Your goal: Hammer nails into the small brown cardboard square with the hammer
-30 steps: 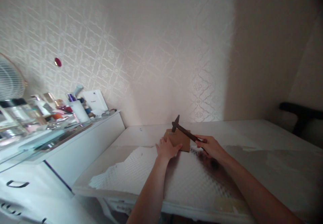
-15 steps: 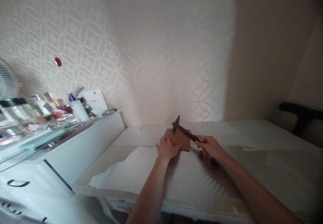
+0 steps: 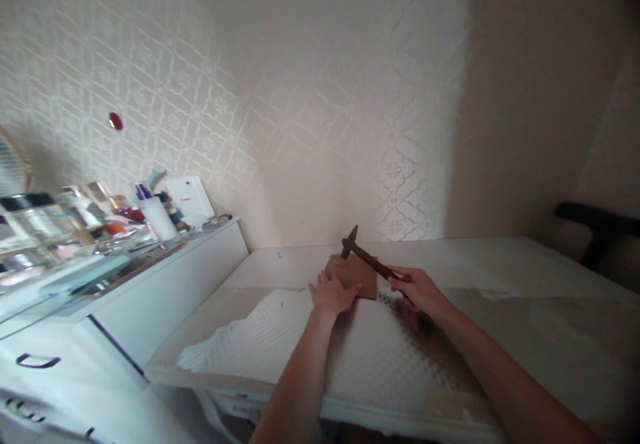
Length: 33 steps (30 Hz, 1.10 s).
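- One hammer slants up and leftward from my right hand, its handle closed in my right fingers.
- Its head sits just beyond my left fingertips, by the far edge of the brown board; whether they touch, I cannot tell.
- My left hand lies spread and open on the board's near left part.
- Nearer me than my fingers, a white textured sheet covers some of the table.
- Well left of my left fingers, a purple-capped bottle stands on a white cabinet.
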### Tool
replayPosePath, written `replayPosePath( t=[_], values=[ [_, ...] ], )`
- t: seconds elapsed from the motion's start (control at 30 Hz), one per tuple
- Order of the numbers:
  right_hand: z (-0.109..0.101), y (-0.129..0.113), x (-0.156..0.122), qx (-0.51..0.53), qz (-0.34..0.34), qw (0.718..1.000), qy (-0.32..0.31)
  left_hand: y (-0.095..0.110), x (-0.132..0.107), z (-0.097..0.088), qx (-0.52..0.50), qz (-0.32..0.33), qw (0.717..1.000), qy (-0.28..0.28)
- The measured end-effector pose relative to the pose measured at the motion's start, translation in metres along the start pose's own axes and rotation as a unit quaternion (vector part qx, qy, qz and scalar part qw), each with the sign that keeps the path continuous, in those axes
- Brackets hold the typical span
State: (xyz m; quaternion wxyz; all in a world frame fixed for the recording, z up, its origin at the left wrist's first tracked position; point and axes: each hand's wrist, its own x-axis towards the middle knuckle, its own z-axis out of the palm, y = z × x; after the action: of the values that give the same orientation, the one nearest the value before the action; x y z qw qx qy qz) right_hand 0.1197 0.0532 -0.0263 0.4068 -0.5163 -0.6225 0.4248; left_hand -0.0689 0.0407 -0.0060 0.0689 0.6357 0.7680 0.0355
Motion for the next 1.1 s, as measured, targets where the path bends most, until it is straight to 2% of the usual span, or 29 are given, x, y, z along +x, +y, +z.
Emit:
replayPosePath(
  t=[0.3,1.1],
  values=[
    [-0.0012,-0.0037,-0.001,-0.036,-0.019,0.999,0.019,0.0004,0.0,-0.0001,0.0,-0.001,1.0,-0.001],
    [-0.0038,-0.0002,0.001,-0.083,-0.074,0.994,0.018,0.0002,0.0002,0.0004,-0.005,0.004,1.0,0.002]
  ],
)
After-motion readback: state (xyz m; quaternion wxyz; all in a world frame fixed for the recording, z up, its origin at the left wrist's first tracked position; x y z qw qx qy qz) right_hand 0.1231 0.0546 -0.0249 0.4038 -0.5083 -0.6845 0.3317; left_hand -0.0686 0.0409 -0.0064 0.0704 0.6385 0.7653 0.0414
